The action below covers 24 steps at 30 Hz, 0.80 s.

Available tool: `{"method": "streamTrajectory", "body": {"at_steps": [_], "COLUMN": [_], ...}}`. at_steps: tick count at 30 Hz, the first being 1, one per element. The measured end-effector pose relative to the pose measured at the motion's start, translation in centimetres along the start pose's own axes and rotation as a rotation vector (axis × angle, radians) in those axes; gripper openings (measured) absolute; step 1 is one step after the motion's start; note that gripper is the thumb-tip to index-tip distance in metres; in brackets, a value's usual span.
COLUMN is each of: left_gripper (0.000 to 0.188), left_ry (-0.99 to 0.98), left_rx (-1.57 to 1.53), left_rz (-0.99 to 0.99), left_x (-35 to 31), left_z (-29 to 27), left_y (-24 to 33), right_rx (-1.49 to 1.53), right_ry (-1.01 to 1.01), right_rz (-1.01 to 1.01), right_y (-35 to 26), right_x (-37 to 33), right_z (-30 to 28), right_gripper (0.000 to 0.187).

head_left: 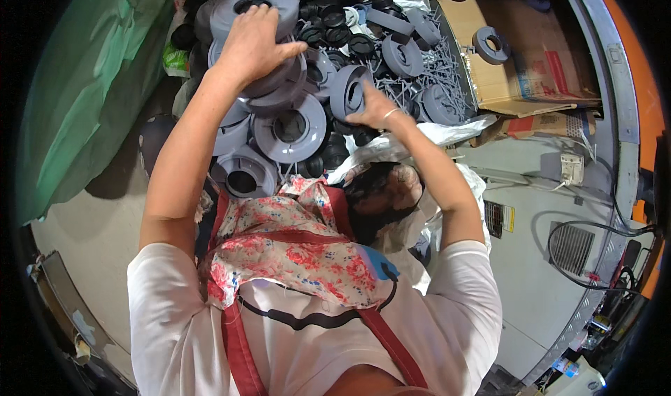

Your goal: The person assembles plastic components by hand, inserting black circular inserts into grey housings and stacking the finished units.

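Left of the cardboard box (pixel 507 85), left hand (pixel 255 46) grips flanged ring (pixel 285 8), right hand (pixel 377 108) gray collar (pixel 340 92). Stacking seems partway; loose collars (pixel 402 43) remain.

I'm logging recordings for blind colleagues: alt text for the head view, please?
A person's right hand holds a gray ring at a heap of gray and black parts; the left hand is on a stack of gray flanges. An open carton lies right of the heap; the person wears a flowered apron.
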State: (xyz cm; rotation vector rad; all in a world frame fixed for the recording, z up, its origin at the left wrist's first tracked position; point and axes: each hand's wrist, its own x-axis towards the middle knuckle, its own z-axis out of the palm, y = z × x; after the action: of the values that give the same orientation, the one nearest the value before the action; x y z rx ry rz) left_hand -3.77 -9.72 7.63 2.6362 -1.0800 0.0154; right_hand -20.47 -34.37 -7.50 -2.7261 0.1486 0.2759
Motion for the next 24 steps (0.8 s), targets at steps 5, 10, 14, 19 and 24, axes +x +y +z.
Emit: {"method": "streamTrajectory", "body": {"at_steps": [5,10,14,19,24], "left_gripper": [0.046,0.064,0.024,0.027,0.037], "left_ry": [0.342,-0.135,-0.447,-0.142,-0.200], "left_rx": [-0.598,-1.361,-1.942,-1.694,-1.720], "left_rz": [0.113,-0.453,-0.756,-0.658,-0.742], "left_x": [-1.0,-1.4,-0.5,-0.4,-0.4], "left_z": [2.1,4.1,9.3,10.0,8.6], "left_y": [2.2,8.8,8.3,8.2,8.1], "right_rx": [0.356,0.358,0.830,-0.077,-0.118], "right_ry": [-0.012,0.374,0.209,0.102,0.021], "right_rz": [0.232,-0.389,0.054,0.694,0.850], "right_y": [-2.6,-6.2,-2.1,13.6,18.7], "right_x": [0.8,-2.9,-2.3,-0.6,-0.4], "right_z": [2.1,-5.9,-7.6,-3.0,4.5], "right_gripper": [0.084,0.062,0.038,0.034,0.031]}}
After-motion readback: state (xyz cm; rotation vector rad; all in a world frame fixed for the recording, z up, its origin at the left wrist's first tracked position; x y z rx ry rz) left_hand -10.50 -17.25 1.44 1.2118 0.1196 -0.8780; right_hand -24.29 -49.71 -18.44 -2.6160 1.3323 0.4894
